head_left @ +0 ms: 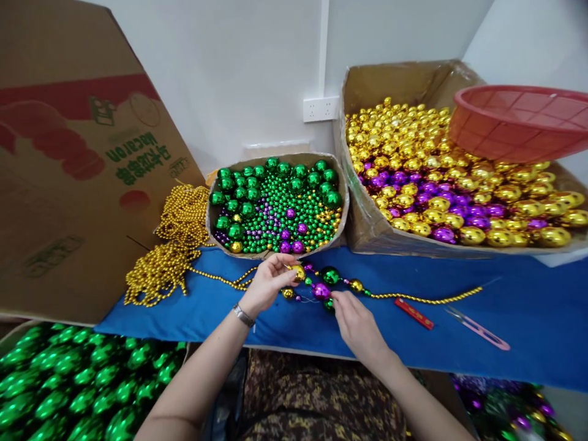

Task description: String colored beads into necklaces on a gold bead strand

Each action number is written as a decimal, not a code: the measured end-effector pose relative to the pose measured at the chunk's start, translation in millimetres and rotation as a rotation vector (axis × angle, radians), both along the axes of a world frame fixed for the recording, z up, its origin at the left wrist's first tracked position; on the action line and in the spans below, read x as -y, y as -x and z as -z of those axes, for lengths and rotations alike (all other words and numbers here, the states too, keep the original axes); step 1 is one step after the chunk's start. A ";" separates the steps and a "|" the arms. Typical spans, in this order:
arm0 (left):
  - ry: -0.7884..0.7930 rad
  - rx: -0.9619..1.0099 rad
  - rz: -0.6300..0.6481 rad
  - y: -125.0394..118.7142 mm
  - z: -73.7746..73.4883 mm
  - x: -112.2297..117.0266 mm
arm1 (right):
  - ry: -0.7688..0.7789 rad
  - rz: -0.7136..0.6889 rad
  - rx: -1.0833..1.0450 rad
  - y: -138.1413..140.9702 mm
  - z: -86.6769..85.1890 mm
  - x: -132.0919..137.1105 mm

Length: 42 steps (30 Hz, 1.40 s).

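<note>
My left hand [271,283] wears a metal-band watch and pinches a shiny gold ball [298,273] between thumb and fingers. My right hand [356,324] is closed at the fingertips beside a purple ball [320,291] and a dark green ball [329,305]; what it grips is too small to make out. These balls belong to a strung garland, with another green ball [329,275] and a gold ball [356,285] further along. A gold bead chain [422,298] runs from it to the right. Thin pale thread shows between my hands.
A box of green, purple and gold beads [345,214] stands behind my hands. Right of it is a carton [367,236] of gold and purple balls, bearing a red basket [519,122]. Pink-handled snips [487,334] and a red tool [413,313] lie right; gold chains [160,272] lie left.
</note>
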<state>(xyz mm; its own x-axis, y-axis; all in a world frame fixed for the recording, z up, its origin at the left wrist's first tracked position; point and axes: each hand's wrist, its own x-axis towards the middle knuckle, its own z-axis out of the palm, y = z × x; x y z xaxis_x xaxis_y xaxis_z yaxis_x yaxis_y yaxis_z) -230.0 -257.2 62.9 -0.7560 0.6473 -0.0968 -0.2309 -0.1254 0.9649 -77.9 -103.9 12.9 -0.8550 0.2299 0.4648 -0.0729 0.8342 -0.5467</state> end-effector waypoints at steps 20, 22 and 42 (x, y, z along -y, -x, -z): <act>0.791 -0.867 -0.278 92.9 -20.5 4.5 | 1.661 -0.099 0.061 6.0 0.6 -0.9; 1.046 -1.000 -0.230 118.7 -16.1 5.0 | 1.657 -0.088 0.053 5.6 0.6 -2.6; -0.126 0.136 -0.160 43.1 -6.7 -2.1 | 1.474 0.025 0.031 6.2 0.8 5.6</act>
